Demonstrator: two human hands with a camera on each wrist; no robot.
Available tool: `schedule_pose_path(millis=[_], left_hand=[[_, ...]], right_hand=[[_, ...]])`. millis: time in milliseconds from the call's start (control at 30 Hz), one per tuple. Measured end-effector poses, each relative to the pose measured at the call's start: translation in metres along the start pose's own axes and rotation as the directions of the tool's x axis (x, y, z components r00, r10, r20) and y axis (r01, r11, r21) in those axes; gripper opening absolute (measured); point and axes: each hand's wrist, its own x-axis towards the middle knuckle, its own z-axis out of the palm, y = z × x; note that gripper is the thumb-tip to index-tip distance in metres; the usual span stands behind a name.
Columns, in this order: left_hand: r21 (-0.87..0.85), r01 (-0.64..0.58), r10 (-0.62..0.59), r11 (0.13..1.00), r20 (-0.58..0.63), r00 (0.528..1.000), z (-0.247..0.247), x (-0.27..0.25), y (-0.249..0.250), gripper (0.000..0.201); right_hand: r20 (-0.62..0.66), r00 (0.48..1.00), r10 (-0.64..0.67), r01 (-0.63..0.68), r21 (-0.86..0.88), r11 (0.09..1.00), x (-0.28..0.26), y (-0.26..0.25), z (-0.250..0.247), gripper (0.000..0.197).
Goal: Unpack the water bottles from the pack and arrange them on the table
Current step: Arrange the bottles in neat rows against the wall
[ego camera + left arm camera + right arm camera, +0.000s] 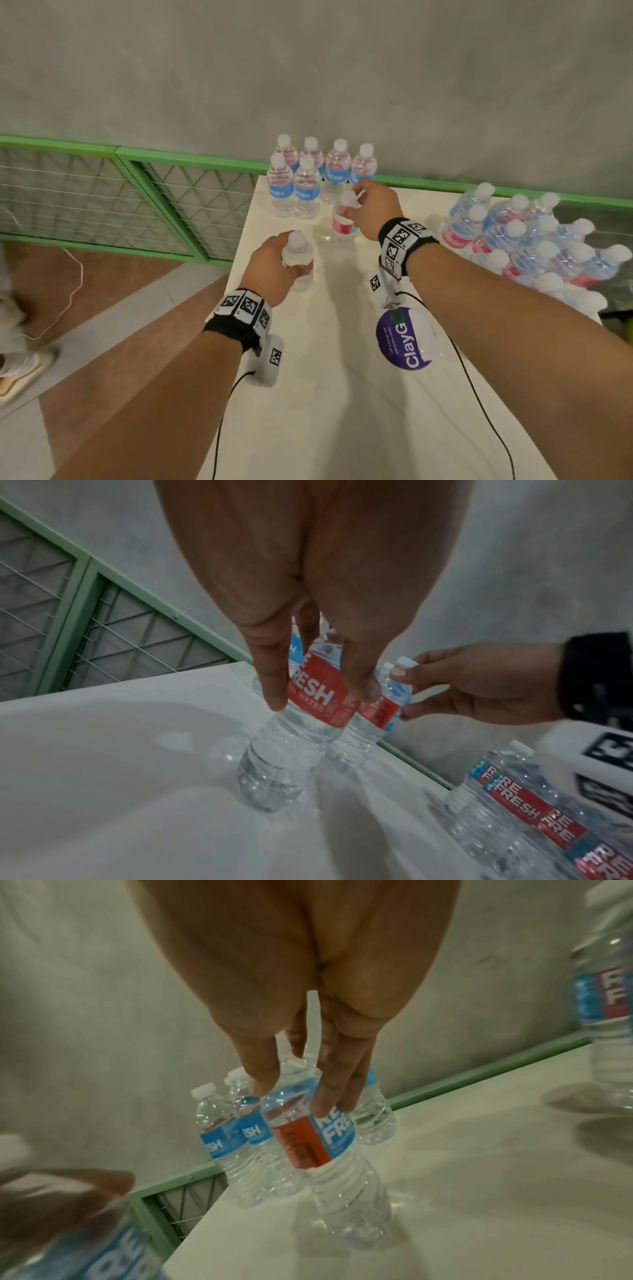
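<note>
Two bottles are mid-placement. The left hand wraps its fingers round the neck and shoulder of the near bottle, which stands close to the table's left edge. The right hand pinches the far bottle just below its cap, a little in front of the standing group of six at the far left corner. Both bases appear to rest on the tabletop (the wrist views suggest contact, though blur leaves it unsure).

The step in hand looks like adding these two to the front row, which already has two bottles. The next move likely calls for sliding or lifting each toward the group without knocking a neighbour, then letting go.

Room is tight on the left, where the edge drops away beside the near bottle. Open tabletop lies between the hands and the pack along the right edge, still holding many bottles.
</note>
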Motion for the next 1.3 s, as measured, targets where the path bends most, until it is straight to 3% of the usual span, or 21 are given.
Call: schedule_pose_path(millis=[200,300,433,567,733,933,1100,1300], left_hand=[[-0.074,0.001,-0.002,0.997,-0.009,1.0,0.006,0.001,-0.008,0.046],[-0.138,0.042,-0.045,0.99,-0.017,0.999,0.01,0.002,-0.015,0.052],[-0.127,0.012,-0.015,0.992,-0.023,1.0,0.009,0.007,-0.017,0.057],[-0.109,-0.027,0.025,0.994,-0.02,1.0,0.007,0.01,-0.014,0.062],[-0.136,-0.035,0.031,0.99,-0.037,0.999,0.011,0.009,-0.015,0.059],[-0.132,-0.023,0.019,0.991,-0.034,0.999,0.011,0.01,-0.016,0.058],[-0.146,-0.016,0.011,0.989,-0.037,0.999,0.011,0.01,-0.017,0.059],[-0.137,-0.019,0.014,0.99,-0.036,0.999,0.012,0.01,-0.019,0.059]], right_hand=[[-0.029,0.999,-0.029,0.029,0.003,1.0,0.049,-0.011,0.008,0.039],[-0.046,0.998,-0.047,0.045,-0.031,0.998,0.066,-0.015,0.012,0.036],[-0.076,0.996,-0.055,0.05,-0.067,0.996,0.075,-0.017,0.018,0.039],[-0.003,0.99,-0.139,0.138,-0.119,0.983,0.075,-0.015,0.015,0.056],[0.13,0.964,-0.234,0.252,-0.149,0.956,0.075,-0.011,0.005,0.059],[0.05,0.987,-0.153,0.16,-0.181,0.97,0.082,-0.01,0.011,0.063],[0.045,0.963,-0.265,0.269,-0.138,0.953,0.081,-0.006,0.007,0.062],[0.003,0.969,-0.245,0.242,-0.165,0.956,0.083,-0.007,0.014,0.057]])
